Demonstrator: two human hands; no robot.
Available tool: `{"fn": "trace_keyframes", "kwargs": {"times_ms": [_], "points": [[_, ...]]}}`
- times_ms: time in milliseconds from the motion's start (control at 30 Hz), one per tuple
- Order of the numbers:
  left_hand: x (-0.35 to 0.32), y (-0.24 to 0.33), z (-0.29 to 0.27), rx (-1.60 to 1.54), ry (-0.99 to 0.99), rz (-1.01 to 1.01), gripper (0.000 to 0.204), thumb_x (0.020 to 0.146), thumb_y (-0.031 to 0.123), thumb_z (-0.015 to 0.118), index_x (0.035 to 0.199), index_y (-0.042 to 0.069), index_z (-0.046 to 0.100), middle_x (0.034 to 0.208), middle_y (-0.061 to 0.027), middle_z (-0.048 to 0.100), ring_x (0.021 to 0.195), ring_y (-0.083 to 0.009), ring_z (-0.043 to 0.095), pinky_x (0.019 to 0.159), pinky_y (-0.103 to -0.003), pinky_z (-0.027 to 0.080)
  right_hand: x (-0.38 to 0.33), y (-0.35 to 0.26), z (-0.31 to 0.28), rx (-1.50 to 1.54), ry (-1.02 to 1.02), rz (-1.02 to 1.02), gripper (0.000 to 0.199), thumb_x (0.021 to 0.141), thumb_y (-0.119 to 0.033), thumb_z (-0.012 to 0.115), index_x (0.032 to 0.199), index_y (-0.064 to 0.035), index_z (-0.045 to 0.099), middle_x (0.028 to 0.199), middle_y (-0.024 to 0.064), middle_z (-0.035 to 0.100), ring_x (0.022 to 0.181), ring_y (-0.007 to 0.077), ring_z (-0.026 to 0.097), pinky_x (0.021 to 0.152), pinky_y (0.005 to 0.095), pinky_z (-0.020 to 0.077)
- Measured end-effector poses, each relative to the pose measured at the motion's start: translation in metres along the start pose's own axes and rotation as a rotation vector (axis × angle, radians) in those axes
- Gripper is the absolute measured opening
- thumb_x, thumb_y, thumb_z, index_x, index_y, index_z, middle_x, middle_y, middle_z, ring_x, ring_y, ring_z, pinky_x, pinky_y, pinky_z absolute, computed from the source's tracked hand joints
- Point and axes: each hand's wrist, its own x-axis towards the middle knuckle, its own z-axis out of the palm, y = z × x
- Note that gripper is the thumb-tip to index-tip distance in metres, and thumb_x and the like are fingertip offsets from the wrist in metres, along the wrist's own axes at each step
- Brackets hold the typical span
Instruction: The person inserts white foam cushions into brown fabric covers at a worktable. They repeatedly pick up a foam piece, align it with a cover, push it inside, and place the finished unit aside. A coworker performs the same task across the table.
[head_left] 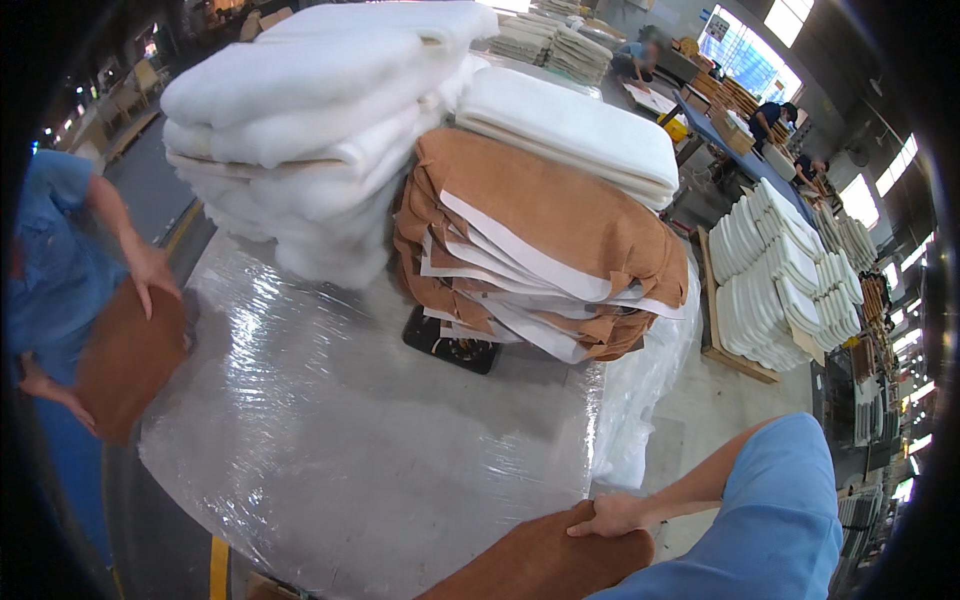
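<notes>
At the bottom of the view, my right hand [610, 515] reaches in from the lower right, its fingers closed over the edge of a brown covered cushion [545, 560]. Much of that cushion is cut off by the lower edge of the picture. My left hand is out of sight. Ahead lies a plastic-wrapped table [370, 460]. On it rests a tall pile of brown fabric covers [550, 210] with white lining edges. A dark phone-like object [450, 342] sits partly beneath the pile's front edge.
A tall stack of white padding [290, 90] stands at the back left, with flatter white pads [570, 120] beside it. At the left, a co-worker in blue [60, 230] holds another brown cushion [135, 360]. White pads on a pallet [770, 270] stand to the right.
</notes>
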Motion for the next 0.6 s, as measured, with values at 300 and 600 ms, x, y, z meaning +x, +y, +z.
{"fn": "trace_keyframes", "kwargs": {"times_ms": [300, 600], "points": [[0.018, -0.003, -0.005, -0.046, -0.013, -0.046, 0.083, 0.106, 0.061, 0.047, 0.157, -0.004, 0.041, 0.160, -0.0265, 0.045, 0.150, -0.0385, 0.041, 0.121, -0.042, 0.036, 0.022, 0.000, 0.003, 0.034, -0.018, 0.018, 0.092, 0.088, -0.081, 0.058, 0.133, -0.0004, 0.070, 0.129, 0.0258, 0.070, 0.123, 0.0393, 0.065, 0.104, 0.0461, 0.0506], [0.011, -0.030, -0.003, -0.084, 0.001, -0.047, 0.084, 0.106, 0.061, 0.047, 0.156, -0.005, 0.042, 0.159, -0.0270, 0.046, 0.149, -0.0381, 0.041, 0.120, -0.042, 0.037, 0.041, 0.015, 0.018, 0.121, 0.036, -0.203, 0.071, 0.094, -0.073, 0.057, 0.136, -0.0172, 0.071, 0.127, 0.0175, 0.072, 0.117, 0.0353, 0.066, 0.103, 0.0422, 0.0500]]}}
